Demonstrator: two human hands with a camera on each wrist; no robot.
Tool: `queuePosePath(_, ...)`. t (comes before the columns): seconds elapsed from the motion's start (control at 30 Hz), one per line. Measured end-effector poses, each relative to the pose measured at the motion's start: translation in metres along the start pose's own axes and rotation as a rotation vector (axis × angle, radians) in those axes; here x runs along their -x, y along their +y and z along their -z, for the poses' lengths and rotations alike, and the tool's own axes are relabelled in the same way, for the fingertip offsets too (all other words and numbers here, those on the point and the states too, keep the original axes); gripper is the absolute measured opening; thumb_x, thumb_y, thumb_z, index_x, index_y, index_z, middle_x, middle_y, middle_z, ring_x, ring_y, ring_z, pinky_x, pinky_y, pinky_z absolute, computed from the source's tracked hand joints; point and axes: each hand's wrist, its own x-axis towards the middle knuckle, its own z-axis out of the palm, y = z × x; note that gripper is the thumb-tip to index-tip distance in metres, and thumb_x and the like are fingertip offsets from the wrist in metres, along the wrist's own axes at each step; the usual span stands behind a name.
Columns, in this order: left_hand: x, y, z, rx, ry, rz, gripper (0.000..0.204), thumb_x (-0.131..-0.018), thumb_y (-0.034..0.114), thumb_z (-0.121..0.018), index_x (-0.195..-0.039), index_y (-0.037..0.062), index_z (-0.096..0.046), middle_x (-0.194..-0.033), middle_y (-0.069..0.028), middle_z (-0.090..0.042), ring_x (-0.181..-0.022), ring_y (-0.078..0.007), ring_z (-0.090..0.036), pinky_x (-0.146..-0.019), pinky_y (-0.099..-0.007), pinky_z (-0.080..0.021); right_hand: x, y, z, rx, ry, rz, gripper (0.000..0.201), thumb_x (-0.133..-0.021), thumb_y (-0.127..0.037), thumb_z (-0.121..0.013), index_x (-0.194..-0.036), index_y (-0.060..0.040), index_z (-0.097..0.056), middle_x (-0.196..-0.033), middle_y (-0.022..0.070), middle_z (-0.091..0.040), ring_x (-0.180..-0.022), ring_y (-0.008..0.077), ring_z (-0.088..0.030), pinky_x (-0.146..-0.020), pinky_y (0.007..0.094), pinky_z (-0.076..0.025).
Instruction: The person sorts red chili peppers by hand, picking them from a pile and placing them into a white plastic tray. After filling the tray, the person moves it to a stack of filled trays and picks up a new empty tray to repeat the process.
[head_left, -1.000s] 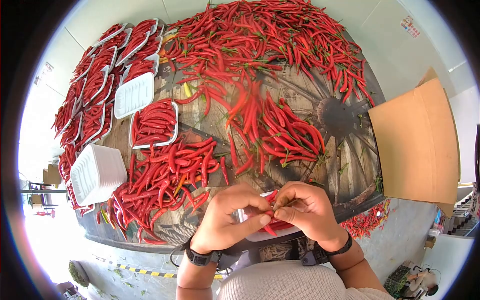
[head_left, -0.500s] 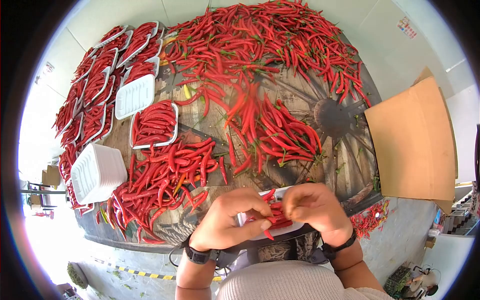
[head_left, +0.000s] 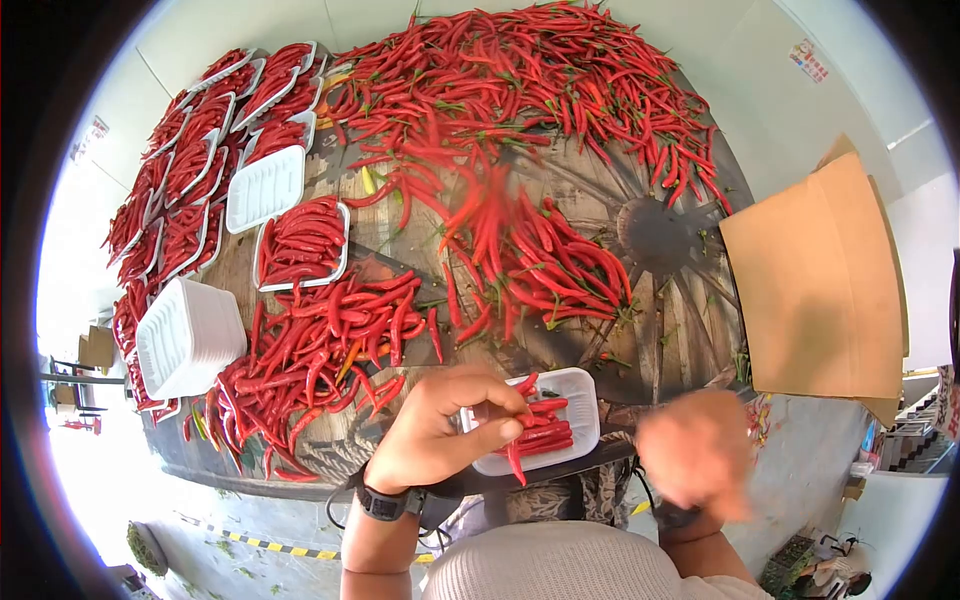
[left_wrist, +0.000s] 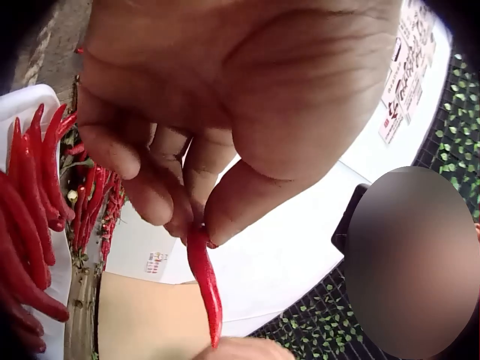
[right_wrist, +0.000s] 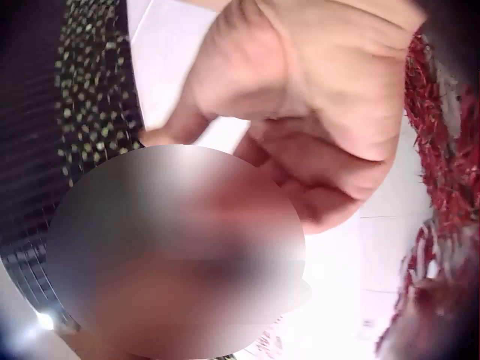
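Note:
My left hand (head_left: 440, 425) pinches a red chili pepper (left_wrist: 205, 285) between thumb and fingertips, and the pepper points downward. Below and beside it lies a white plastic tray (head_left: 588, 405) at the table's near edge, with several red chilies (head_left: 545, 436) inside. To the right of that tray, past the table edge, my right hand (head_left: 697, 450) is blurred by motion. In the right wrist view its thumb stands apart from loosely bent fingers (right_wrist: 322, 202), with nothing seen between them; a blurred patch covers part of that view.
Loose chilies (head_left: 330, 320) lie left of the hands, beside a stack of white trays (head_left: 190, 340). A filled tray (head_left: 262, 285) and a bare tray (head_left: 265, 190) sit farther back, near many filled ones. A big chili pile (head_left: 520, 70) covers the far side; a cardboard box (head_left: 815, 290) stands right.
My right hand has left the chili at the left fingertips and swung right, beyond the tray, uncovering it. The left hand keeps hold of the chili in nearly the same place.

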Motion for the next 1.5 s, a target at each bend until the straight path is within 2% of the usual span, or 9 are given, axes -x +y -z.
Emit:
queuePosePath(0.03,0.001,-0.001,0.0,0.007,-0.016,0.028,0.017,-0.086,0.004,-0.078,-0.101,0.0007,-0.072,-0.088,-0.006,-0.067,-0.076,-0.0122,-0.063,-0.068,-0.0274,-0.05,-0.013,0.001,-0.016,0.305,0.285,-0.239,0.054,-0.066,-0.02,-0.095,-0.11,-0.001,-0.072,-0.097,0.0052,-0.07,-0.079,0.0164,-0.063,-0.07,0.0304,-0.049)
queuePosePath(0.1,0.002,-0.002,-0.002,0.019,-0.011,0.056,0.017,-0.086,0.004,-0.079,-0.101,0.0006,-0.071,-0.088,-0.0058,-0.067,-0.077,-0.0119,-0.063,-0.069,-0.0277,-0.05,-0.047,0.011,-0.031,0.763,0.316,-0.364,0.045,-0.066,-0.01,-0.093,-0.105,-0.0015,-0.072,-0.098,0.0071,-0.067,-0.085,0.0156,-0.063,-0.067,0.0291,-0.05)
queuePosePath(0.37,0.005,0.004,-0.006,0.132,0.023,0.116,0.022,-0.088,0.004,-0.078,-0.106,0.0008,-0.067,-0.092,-0.0028,-0.067,-0.083,-0.0095,-0.063,-0.075,-0.0263,-0.051,-0.056,0.041,-0.024,0.965,0.187,-0.113,0.026,-0.079,-0.005,-0.082,-0.104,-0.0066,-0.073,-0.093,0.0084,-0.068,-0.082,0.0267,-0.066,-0.072,0.0365,-0.052)
queuePosePath(0.47,0.007,0.005,-0.008,0.255,0.366,0.095,0.011,-0.096,0.006,-0.071,-0.102,-0.0007,-0.065,-0.093,-0.0024,-0.065,-0.083,-0.0096,-0.06,-0.076,-0.0257,-0.05,-0.054,0.038,-0.02,1.037,0.227,-0.202,0.023,-0.08,-0.008,-0.082,-0.099,-0.0035,-0.07,-0.09,0.0101,-0.068,-0.081,0.0279,-0.066,-0.07,0.0368,-0.052)
queuePosePath(0.6,0.007,0.003,-0.003,0.22,0.532,0.126,0.014,-0.099,0.011,-0.067,-0.104,-0.001,-0.063,-0.095,-0.0034,-0.063,-0.084,-0.0105,-0.06,-0.079,-0.0249,-0.048,-0.048,0.047,-0.016,1.033,0.327,-0.37,0.022,-0.081,-0.01,-0.081,-0.095,-0.0013,-0.068,-0.087,0.0132,-0.066,-0.077,0.0322,-0.064,-0.069,0.0396,-0.051)
queuePosePath(0.73,0.003,0.0,-0.004,-0.046,0.448,0.182,0.015,-0.098,0.01,-0.068,-0.107,-0.0011,-0.065,-0.098,-0.0044,-0.065,-0.086,-0.0115,-0.061,-0.08,-0.0262,-0.049,-0.046,0.056,-0.014,1.163,0.318,-0.364,0.019,-0.083,-0.011,-0.08,-0.094,-0.0017,-0.067,-0.085,0.014,-0.065,-0.077,0.0339,-0.063,-0.068,0.0419,-0.05)
queuePosePath(0.83,-0.004,0.005,-0.008,-0.311,0.392,0.079,0.016,-0.086,0.004,-0.073,-0.102,0.0003,-0.07,-0.094,-0.0136,-0.067,-0.088,-0.0303,-0.066,-0.08,-0.0371,-0.052,-0.048,0.056,-0.013,1.209,0.293,-0.377,0.019,-0.083,-0.012,-0.079,-0.093,-0.002,-0.067,-0.084,0.0137,-0.064,-0.077,0.0348,-0.063,-0.068,0.0429,-0.049)
queuePosePath(1.3,-0.005,0.002,-0.012,-0.591,0.15,0.049,0.04,-0.07,0.011,-0.086,-0.105,0.001,-0.07,-0.105,-0.015,-0.071,-0.103,-0.0355,-0.066,-0.09,-0.0428,-0.052,-0.056,0.049,-0.005,1.209,0.387,-0.384,0.02,-0.081,-0.011,-0.079,-0.095,-0.0024,-0.068,-0.086,0.0123,-0.065,-0.08,0.034,-0.064,-0.07,0.0432,-0.05)
queuePosePath(1.5,-0.006,0.0,-0.01,-0.605,0.135,0.028,0.039,-0.071,0.01,-0.085,-0.105,0.0008,-0.07,-0.105,-0.015,-0.071,-0.101,-0.0368,-0.066,-0.089,-0.0433,-0.052,-0.063,0.052,0.022,1.578,0.504,-0.187,0.017,-0.081,-0.001,-0.074,-0.098,-0.0034,-0.069,-0.093,0.0128,-0.067,-0.09,0.0359,-0.063,-0.077,0.0454,-0.05)
